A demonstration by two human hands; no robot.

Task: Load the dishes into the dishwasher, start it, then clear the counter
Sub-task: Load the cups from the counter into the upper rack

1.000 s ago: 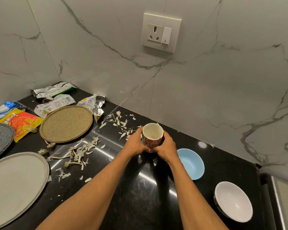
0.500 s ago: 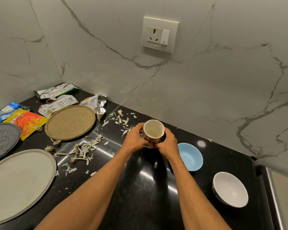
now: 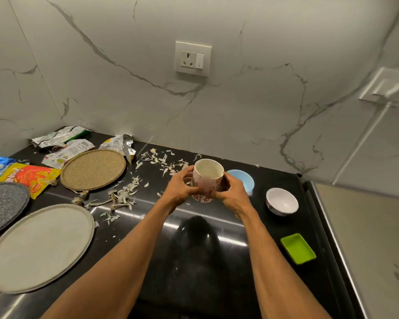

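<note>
A white cup with red flowers (image 3: pixel 208 174) is held upright above the black counter (image 3: pixel 194 245), tilted a little toward me, its inside empty. My left hand (image 3: pixel 179 187) grips its left side and my right hand (image 3: pixel 233 192) grips its right side. Just right of the cup sit a small blue bowl (image 3: pixel 244 180) and a white bowl (image 3: pixel 282 201). On the left lie a large grey plate (image 3: pixel 39 247), a dark speckled plate (image 3: pixel 4 206) and a round brown plate (image 3: pixel 93 169). A green rectangular dish (image 3: pixel 298 248) lies near the right edge.
Pale peel scraps (image 3: pixel 124 194) litter the counter's middle. Several snack wrappers (image 3: pixel 62 143) and an orange packet (image 3: pixel 29 177) lie in the back left corner. A marble wall with a socket (image 3: pixel 192 58) stands behind. The counter ends at the right beside a steel-edged surface (image 3: pixel 355 238).
Both hands have lifted the cup off the counter and drawn it slightly toward me. The view has widened to the right, bringing the green dish into sight.
</note>
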